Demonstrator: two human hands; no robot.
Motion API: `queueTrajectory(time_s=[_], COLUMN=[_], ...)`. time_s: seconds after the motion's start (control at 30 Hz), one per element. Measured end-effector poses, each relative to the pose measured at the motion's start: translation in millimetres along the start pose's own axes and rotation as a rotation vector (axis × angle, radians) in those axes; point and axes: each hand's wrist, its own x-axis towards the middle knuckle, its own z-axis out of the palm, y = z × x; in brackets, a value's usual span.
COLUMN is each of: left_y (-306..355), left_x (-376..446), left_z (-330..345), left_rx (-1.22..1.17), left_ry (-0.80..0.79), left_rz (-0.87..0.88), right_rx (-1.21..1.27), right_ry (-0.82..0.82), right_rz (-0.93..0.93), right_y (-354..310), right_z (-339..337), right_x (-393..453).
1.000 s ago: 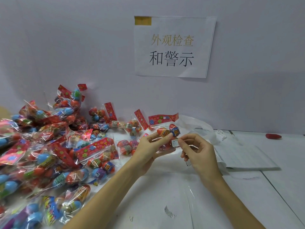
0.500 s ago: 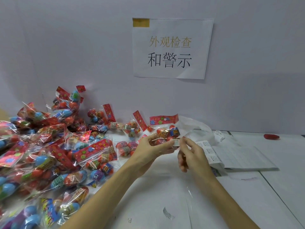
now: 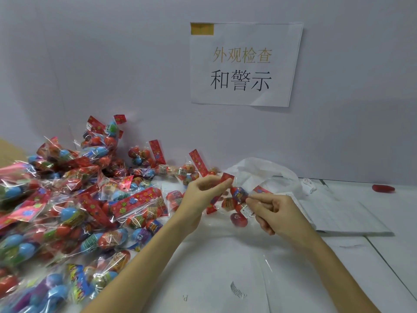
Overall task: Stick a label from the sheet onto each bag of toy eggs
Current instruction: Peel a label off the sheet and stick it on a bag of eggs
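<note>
Labelled egg bag [image 3: 234,199] held aloft

Bag pile [image 3: 74,206]: left of the held bag [image 3: 237,199], on the surface [image 3: 293,279].
Label sheet [image 3: 343,218]: right of it.
Wall sign [image 3: 246,64]: behind, above.

A single head-worn, wide-angle camera looks forward and slightly down from the person's own position, facing a pale wall [image 3: 112,64] with a paper sign [image 3: 246,64] taped near frame centre. It sits close over the white worktop [image 3: 338,267], both forearms entering from the bottom edge. Straight lines bow slightly toward the frame's borders
</note>
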Motion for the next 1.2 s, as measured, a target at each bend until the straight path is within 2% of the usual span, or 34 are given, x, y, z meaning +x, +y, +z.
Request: queueTrajectory(time_s=[0.07, 0.13, 0.27, 0.37, 0.4, 0.47, 0.53, 0.57, 0.63, 0.73, 0.83, 0.9, 0.97, 1.07, 1.13, 1.2], left_y=[-1.9, -0.2, 1.3, 0.3, 0.5, 2.4, 2.4, 2.4, 4.6, 8.5, 10.0, 10.4, 12.1, 12.7, 11.7, 10.7], left_x=[1.6, 2.2, 0.7, 0.9, 1.4, -0.1, -2.4, -3.6, -4.5, -3.1, -4.5, -7.4, -11.4, -11.7, -11.5, -11.9], left_z=[-2.9, -2.2, 1.6, 7.6, 8.6, 8.5, 7.7, 7.7, 8.9, 6.0, 2.6, 6.1, 10.9, 11.8, 13.4, 17.9], left_rx=[-0.086, -0.163, -0.126, -0.126, -0.155, -0.145, -0.082, -0.074, -0.077, 0.067, 0.244, 0.289, 0.284, 0.241, 0.204, 0.153], left_ry=[-0.025, 0.022, 0.183, 0.206, 0.183, 0.037, -0.133, -0.168, -0.170, -0.210, -0.267, -0.284, -0.281, -0.236, -0.204, -0.150], left_rz=[-0.010, -0.016, 0.039, 0.039, -0.015, -0.122, -0.111, -0.080, -0.049, 0.016, 0.015, 0.012, 0.009, -0.005, -0.003, 0.016], right_rx=[-0.036, -0.026, 0.061, 0.147, 0.183, 0.247, 0.296, 0.309, 0.318, 0.314, 0.453, 0.342, 0.308, 0.386, 0.432, 0.403], right_ry=[0.004, -0.010, -0.070, -0.002, 0.018, -0.002, -0.038, -0.024, 0.089, 0.276, 0.239, 0.245, 0.300, 0.332, 0.319, 0.380], right_rz=[-0.017, -0.021, 0.003, -0.005, -0.007, 0.006, 0.039, 0.058, 0.079, 0.075, 0.104, 0.117, 0.133, 0.131, 0.083, 0.043], right_y=[2.4, 1.7, -3.5, -3.8, -3.8, -3.5, -7.1, -8.4, -8.0, -6.1, -7.0, -4.6, -1.4, -2.9, -3.9, -3.2], right_z=[2.8, 6.7, 13.4, 14.7, 14.5, 13.7, 16.0, 18.1, 22.1, 20.5, 10.6, 6.0, 3.5, 0.1, -0.8, 1.7], right_x=[0.4, -0.3, -2.5, -3.4, -3.8, -3.9, -3.6, -3.1, -1.2, 0.9, 0.7, 1.0, 2.0, 3.1, 3.5, 1.6])
